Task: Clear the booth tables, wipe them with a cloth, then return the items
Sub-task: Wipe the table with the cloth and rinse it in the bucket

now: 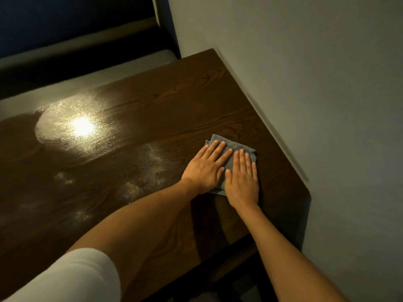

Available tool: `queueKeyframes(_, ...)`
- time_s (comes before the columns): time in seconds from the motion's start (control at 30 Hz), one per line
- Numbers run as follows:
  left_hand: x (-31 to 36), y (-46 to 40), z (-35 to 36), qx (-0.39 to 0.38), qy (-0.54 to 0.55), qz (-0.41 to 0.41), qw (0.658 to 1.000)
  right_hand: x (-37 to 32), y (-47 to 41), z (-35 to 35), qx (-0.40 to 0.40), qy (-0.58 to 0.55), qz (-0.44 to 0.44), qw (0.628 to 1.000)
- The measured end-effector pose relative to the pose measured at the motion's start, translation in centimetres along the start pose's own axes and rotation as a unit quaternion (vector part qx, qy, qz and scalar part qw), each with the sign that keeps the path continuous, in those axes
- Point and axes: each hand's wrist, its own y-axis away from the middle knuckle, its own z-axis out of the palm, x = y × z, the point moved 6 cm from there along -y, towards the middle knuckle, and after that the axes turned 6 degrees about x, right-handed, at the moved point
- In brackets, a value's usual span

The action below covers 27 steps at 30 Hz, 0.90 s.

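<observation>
White sleeve (72, 277) at lower left of the frame, two bare forearms reaching up toward centre-right. Left hand (206, 165) and right hand (242, 177) lie side by side, flat, fingers straight and close together, palms pressing down on a folded grey cloth (229, 149); neither hand pinches or curls round it. Cloth sits on the dark wood-grain table (152, 110) right of centre, near the table's right edge where it runs along the pale wall (305, 73); only the cloth's far corner and a strip between and below the hands show. Table carries no dishes or other items anywhere in view, so the clearing step looks done for this table. Wiping judged under way, not finished: dull pale smears or dust patches (152, 162) remain left of the hands, with smaller ones toward lower left, and the bright lamp reflection (82, 126) at mid-left shows a hazy, streaked film around it. Whether that film is wet wipe marks or dirt, cannot tell. Beyond the far table edge, upper left, a grey booth seat (87, 70) and dark backrest. The removed items are out of view; returning them is still to come.
</observation>
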Motion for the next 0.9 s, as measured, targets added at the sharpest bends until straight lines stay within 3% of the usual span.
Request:
queueKeyframes(0.33, -12.1, 8.3, -2.1, 0.023, 0.0, -0.09, 0.996, -14.3, -1.2, 0.8, -0.019, -0.015, -0.115, 0.993)
queueKeyframes(0.9, -29.3, 27.6, -3.0, 0.061, 0.003, -0.151, 0.987, -38.6, 5.9, 3.2, -0.019, -0.005, -0.186, 0.982)
